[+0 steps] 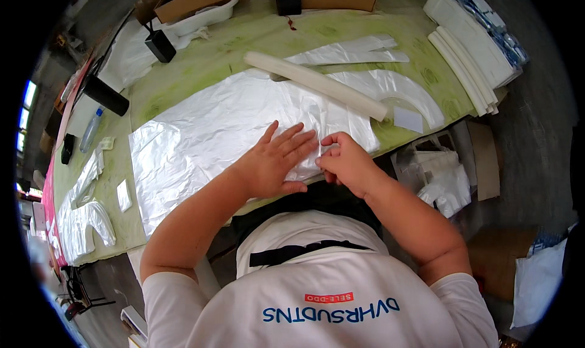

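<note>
A thin, glossy white plastic apron [207, 129] is spread over the green-patterned table, with a curved loop [426, 95] at its right end and a loose strip [353, 49] on the far side. My left hand [275, 159] rests flat on it near the front edge, fingers spread. Just to the right, my right hand [344, 159] pinches creased film at the apron's near edge between thumb and forefinger; the fingertips partly hide what they grip. Lying slantwise across the apron's right part is a long whitish roll [317, 85], beyond both hands.
A small white card [408, 120] lies by the loop. Folded film [85, 226], a plastic bottle [91, 130] and black cylinders [105, 94] are at the left. Cardboard boxes [204, 0] stand at the back, stacked white packs [472, 40] at far right. A carton [484, 159] sits below the table edge.
</note>
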Tool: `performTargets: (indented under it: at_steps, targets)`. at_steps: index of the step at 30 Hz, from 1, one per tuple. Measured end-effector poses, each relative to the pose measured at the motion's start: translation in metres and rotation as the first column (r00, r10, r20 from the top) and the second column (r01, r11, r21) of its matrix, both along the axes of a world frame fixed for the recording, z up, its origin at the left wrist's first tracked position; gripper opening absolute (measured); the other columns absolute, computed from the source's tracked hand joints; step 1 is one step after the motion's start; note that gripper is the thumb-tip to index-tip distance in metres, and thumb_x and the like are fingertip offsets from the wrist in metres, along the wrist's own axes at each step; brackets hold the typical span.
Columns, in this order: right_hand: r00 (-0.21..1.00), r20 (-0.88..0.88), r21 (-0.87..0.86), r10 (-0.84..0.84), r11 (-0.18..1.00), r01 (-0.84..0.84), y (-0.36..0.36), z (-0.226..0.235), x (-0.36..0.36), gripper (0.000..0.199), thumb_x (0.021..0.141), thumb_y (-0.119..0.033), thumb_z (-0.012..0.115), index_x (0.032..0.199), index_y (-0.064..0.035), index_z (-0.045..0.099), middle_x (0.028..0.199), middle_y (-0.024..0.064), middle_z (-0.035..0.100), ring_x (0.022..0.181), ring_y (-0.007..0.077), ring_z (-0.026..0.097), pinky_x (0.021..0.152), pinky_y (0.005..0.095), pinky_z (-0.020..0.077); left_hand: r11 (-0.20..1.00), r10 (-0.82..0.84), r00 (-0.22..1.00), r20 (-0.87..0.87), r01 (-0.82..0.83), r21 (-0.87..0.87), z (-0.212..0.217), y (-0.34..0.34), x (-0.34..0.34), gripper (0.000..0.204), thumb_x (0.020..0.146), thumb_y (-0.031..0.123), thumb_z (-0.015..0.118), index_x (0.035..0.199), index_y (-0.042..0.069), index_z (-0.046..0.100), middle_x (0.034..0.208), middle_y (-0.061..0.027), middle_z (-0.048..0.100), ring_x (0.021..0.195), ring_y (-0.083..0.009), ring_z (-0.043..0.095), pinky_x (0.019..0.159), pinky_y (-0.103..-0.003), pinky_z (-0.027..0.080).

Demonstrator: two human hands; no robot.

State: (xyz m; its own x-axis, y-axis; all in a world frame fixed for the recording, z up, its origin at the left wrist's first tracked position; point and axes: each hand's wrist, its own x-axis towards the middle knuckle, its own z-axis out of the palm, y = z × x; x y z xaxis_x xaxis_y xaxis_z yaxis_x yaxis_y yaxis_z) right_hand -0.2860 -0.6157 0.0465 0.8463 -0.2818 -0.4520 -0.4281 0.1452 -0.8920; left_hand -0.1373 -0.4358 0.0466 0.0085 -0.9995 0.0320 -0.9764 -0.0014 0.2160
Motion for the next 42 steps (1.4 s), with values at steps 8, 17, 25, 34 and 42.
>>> performTargets:
  at_steps: [8, 17, 25, 34, 42]
  targets:
    - [0.969, 0.169, -0.070, -0.181, 0.978, 0.195, 0.011, -0.037, -0.057, 0.040, 0.087, -0.005, 0.070, 0.121, -0.0025, 0.050, 0.092, 0.0085, 0.064, 0.076, 0.0167, 0.063, 0.067, 0.0307, 0.0514, 0.997, -0.074, 0.996, -0.046, 0.074, 0.013, -0.001, -0.016, -0.018, 0.088, 0.084, 0.053, 0.073, 0.155, 0.012, 0.040, 0.162, -0.0106, 0.036, 0.151, -0.0330, 0.030, 0.122, -0.063, 0.019]
    - [0.809, 0.382, -0.916, 0.446, 0.297, 0.269, -0.032, -0.010, -0.040, 0.036, 0.078, -0.004, 0.068, 0.114, -0.0060, 0.068, 0.124, 0.0096, 0.065, 0.109, 0.0334, 0.058, 0.097, 0.0456, 0.0456, 0.996, -0.074, 0.996, -0.054, 0.071, -0.049, -0.003, -0.027, -0.020, 0.083, 0.076, 0.033, 0.081, 0.149, 0.014, 0.048, 0.157, -0.0113, 0.042, 0.147, -0.0333, 0.036, 0.121, -0.062, 0.021]
    - [0.841, 0.311, -0.937, 0.443, 0.291, 0.193, -0.046, -0.023, -0.030, 0.037, 0.073, -0.009, 0.071, 0.110, -0.0082, 0.070, 0.120, 0.0058, 0.068, 0.106, 0.0315, 0.058, 0.093, 0.0439, 0.0458, 0.967, 0.131, 0.959, -0.251, -0.179, -0.181, -0.010, -0.035, -0.015, 0.056, 0.070, 0.010, 0.078, 0.126, 0.014, 0.068, 0.125, -0.0064, 0.065, 0.127, -0.0298, 0.054, 0.117, -0.054, 0.033]
    - [0.752, 0.364, -0.904, 0.549, 0.402, 0.144, -0.025, -0.021, -0.026, 0.022, 0.071, -0.011, 0.074, 0.093, -0.0108, 0.070, 0.110, 0.0060, 0.065, 0.103, 0.0310, 0.058, 0.090, 0.0440, 0.0445, 0.915, 0.385, 0.911, -0.147, -0.398, -0.068, 0.012, 0.013, -0.061, 0.048, 0.078, 0.010, 0.074, 0.125, 0.017, 0.069, 0.120, -0.0001, 0.068, 0.120, -0.0214, 0.060, 0.116, -0.053, 0.032]
    - [0.799, 0.394, -0.877, 0.455, 0.445, 0.179, -0.014, -0.026, -0.021, 0.015, 0.074, -0.010, 0.074, 0.088, -0.0099, 0.068, 0.106, 0.0070, 0.064, 0.103, 0.0316, 0.057, 0.090, 0.0437, 0.0436, 0.775, 0.530, 0.760, -0.376, -0.614, -0.150, -0.005, 0.009, -0.057, 0.039, 0.085, 0.017, 0.076, 0.122, 0.011, 0.065, 0.100, -0.0078, 0.073, 0.104, -0.0278, 0.067, 0.108, -0.051, 0.039]
